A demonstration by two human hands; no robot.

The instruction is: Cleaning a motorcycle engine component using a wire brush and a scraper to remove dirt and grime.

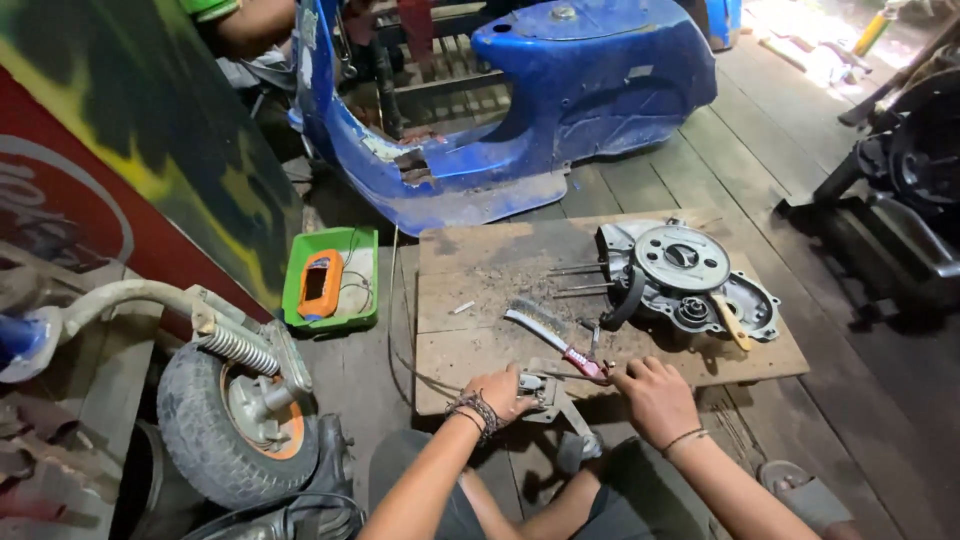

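Observation:
My left hand (500, 392), with a braided band at the wrist, grips a small grey metal part (545, 392) at the near edge of a wooden board (470, 350). My right hand (652, 395) rests on the board's near edge with its fingers by the red handle of a wire brush (550, 335); whether it grips the handle is unclear. A grey engine casing (690, 275) with a round plate and long studs lies on the board's far right. A wooden-handled tool (733, 322) leans on it.
A blue scooter body (560, 100) stands behind the board. A green tray (295, 300) holds an orange meter. A small wheel with fork and spring (235, 400) is at the left. Another person's arm (250, 22) shows at top left. Dark machinery (900, 170) sits right.

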